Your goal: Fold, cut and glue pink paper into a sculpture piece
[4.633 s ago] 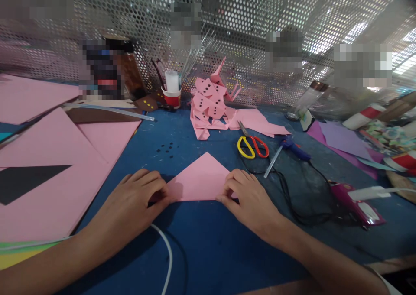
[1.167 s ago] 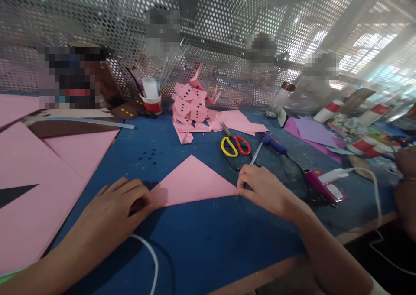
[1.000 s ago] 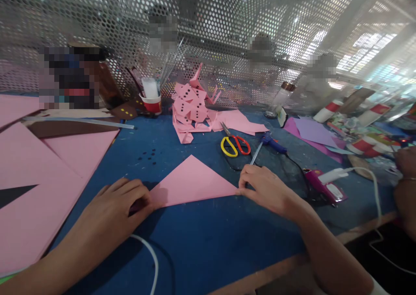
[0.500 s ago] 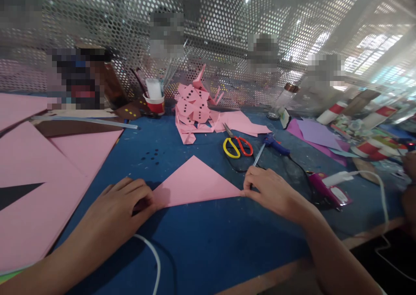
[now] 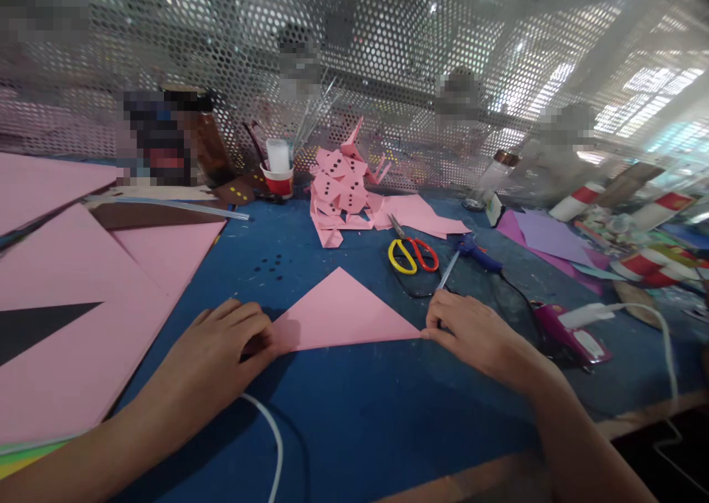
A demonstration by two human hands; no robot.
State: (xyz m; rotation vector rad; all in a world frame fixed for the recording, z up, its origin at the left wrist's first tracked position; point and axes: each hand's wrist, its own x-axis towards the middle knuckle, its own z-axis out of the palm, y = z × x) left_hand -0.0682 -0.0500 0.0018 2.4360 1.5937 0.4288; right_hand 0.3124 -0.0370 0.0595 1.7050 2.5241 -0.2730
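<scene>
A blue table (image 5: 354, 422) with scuffs and specks runs back to a perforated metal screen (image 5: 382, 38). On it, between the two hands, lies the pink paper triangle (image 5: 343, 315), its peak pointing away from the person. Well left of the triangle are stacked pink sheets (image 5: 49, 385) with a black piece (image 5: 44, 329) on top. Beyond the triangle, going rightward, come small black dots (image 5: 271, 269), a red-and-white cup (image 5: 278, 183), a spotted pink paper model (image 5: 339, 185) and yellow-and-red scissors (image 5: 413, 253). Right of it are a blue glue gun (image 5: 483, 255), purple sheets (image 5: 548, 237) and a magenta device (image 5: 573, 334).

At the triangle's left corner, the left hand (image 5: 233, 340) closes thumb and curled fingers on the paper, though the fingertips are partly hidden. At its right corner, the right hand (image 5: 470, 333) pinches the tip between thumb and forefinger.
</scene>
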